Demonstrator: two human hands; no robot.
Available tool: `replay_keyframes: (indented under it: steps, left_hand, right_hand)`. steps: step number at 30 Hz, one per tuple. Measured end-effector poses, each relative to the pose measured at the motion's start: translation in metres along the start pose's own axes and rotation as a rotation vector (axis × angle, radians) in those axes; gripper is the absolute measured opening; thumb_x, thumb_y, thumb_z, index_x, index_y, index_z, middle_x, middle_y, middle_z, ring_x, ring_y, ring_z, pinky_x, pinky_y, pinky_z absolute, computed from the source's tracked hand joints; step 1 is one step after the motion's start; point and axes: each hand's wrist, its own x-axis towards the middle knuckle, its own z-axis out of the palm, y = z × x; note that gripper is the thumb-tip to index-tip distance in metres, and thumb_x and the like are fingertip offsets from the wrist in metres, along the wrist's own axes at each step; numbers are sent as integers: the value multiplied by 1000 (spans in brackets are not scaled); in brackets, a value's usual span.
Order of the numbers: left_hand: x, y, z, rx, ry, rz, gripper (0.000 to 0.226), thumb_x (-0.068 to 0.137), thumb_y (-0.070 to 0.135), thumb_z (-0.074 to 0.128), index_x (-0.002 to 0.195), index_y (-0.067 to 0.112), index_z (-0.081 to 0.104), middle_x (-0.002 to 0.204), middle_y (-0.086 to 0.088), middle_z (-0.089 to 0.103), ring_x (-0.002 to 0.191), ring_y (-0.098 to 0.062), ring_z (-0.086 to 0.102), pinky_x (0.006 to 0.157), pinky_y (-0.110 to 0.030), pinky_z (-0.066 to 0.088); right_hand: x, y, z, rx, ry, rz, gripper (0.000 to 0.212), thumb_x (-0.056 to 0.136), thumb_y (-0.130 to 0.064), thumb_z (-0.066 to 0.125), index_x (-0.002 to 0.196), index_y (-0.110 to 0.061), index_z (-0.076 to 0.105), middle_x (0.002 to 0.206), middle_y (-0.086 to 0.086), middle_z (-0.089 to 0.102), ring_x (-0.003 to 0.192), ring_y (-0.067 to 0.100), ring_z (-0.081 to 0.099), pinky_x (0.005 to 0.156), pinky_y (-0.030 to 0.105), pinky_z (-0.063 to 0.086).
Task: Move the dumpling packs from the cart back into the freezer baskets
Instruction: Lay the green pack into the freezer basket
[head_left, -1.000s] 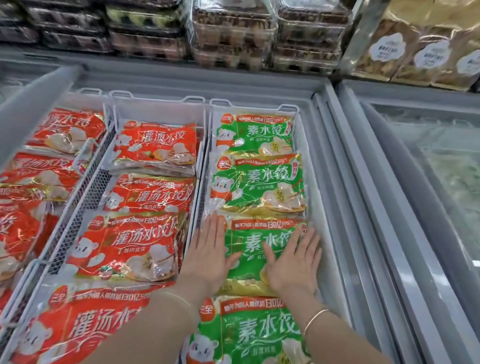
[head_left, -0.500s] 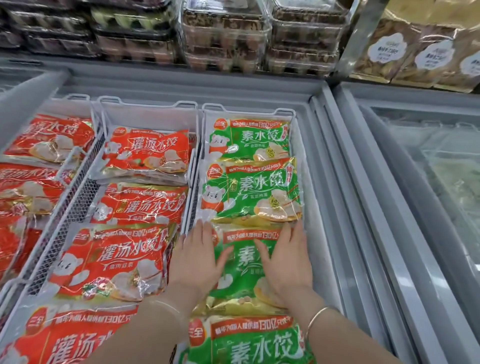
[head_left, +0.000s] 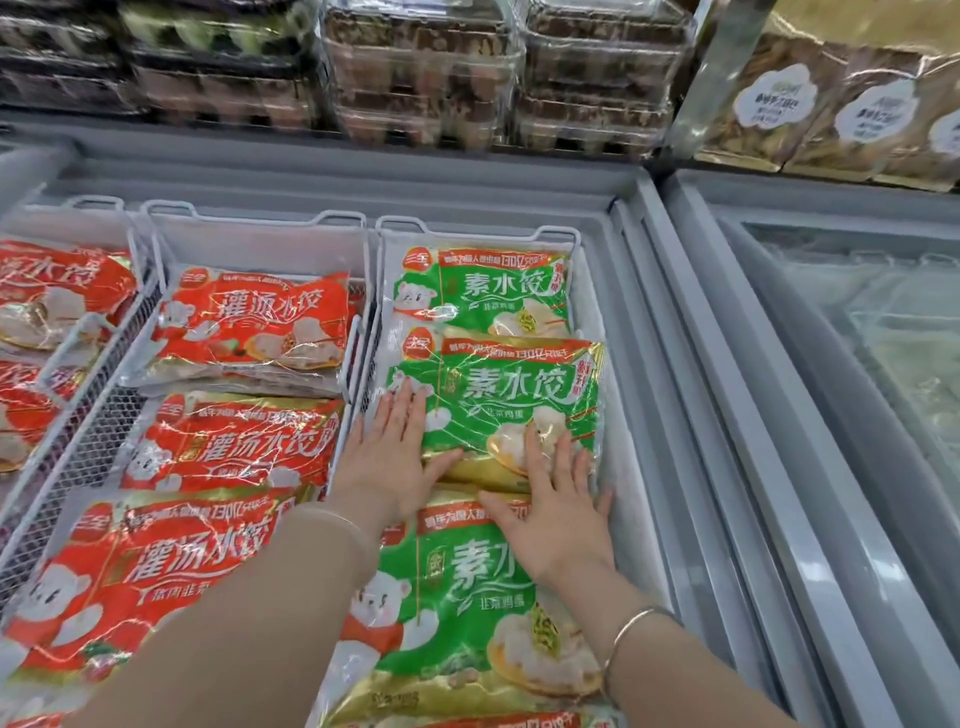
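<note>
Green dumpling packs lie in a row in the right white wire basket (head_left: 475, 229) of the open freezer. My left hand (head_left: 387, 457) lies flat, fingers spread, on the left lower corner of the second green pack (head_left: 498, 400). My right hand (head_left: 558, 501) lies flat across that pack's lower right edge and the top of the nearer green pack (head_left: 457, 613). Neither hand grips anything. A further green pack (head_left: 483, 291) lies at the basket's back. Red dumpling packs (head_left: 249, 327) fill the middle basket (head_left: 249, 218) and the left one.
The freezer's grey rim (head_left: 363, 171) runs along the back, and sliding rails (head_left: 691, 415) border the right. A second freezer with a closed glass lid (head_left: 883, 338) stands on the right. Shelves of clear egg cartons (head_left: 421, 67) and brown bagged goods (head_left: 810, 104) rise behind.
Both hands have slid away from me along the green row, from the third pack up onto the lower edge of the second pack. The view has shifted forward and down.
</note>
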Motion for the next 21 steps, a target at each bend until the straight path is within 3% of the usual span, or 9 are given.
replay_keyframes:
  steps: [3,8,13,17,21]
  left_hand:
    - [-8,0,5,3,-40,-19,82,88,67,15,129,18,-37,136,1,-43,145,-20,-22,120,-38,-5]
    - [-16,1,7,-20,-78,-47,90,88,67,17,141,13,-32,135,-1,-45,145,-21,-23,120,-39,-4]
    - [-26,-10,-3,-49,-20,-24,85,89,65,18,145,18,-26,152,-5,-32,146,-19,-20,120,-41,-4]
    - [-55,-48,-8,-62,30,-154,80,92,61,16,148,17,-19,155,-8,-28,146,-21,-19,120,-42,-1]
    - [-86,-96,-2,-124,28,-321,79,93,59,16,149,13,-17,155,-9,-26,146,-21,-19,120,-42,-3]
  right_hand:
    - [-2,0,0,-32,-8,6,80,84,-72,21,143,-40,-23,150,0,-32,146,23,-18,116,54,-4]
    - [-5,-4,-3,-55,-46,19,81,82,-75,19,144,-40,-20,155,3,-24,146,23,-16,114,58,-4]
    - [-10,-11,-15,-78,-34,54,81,83,-74,17,145,-37,-21,156,7,-22,146,26,-16,113,57,-9]
    - [-27,-41,-19,-73,64,18,80,89,-66,19,146,-27,-23,154,10,-25,144,28,-20,117,50,-9]
    - [-36,-99,-10,-7,27,-115,79,94,-55,24,148,-16,-19,154,9,-26,144,26,-21,118,42,-9]
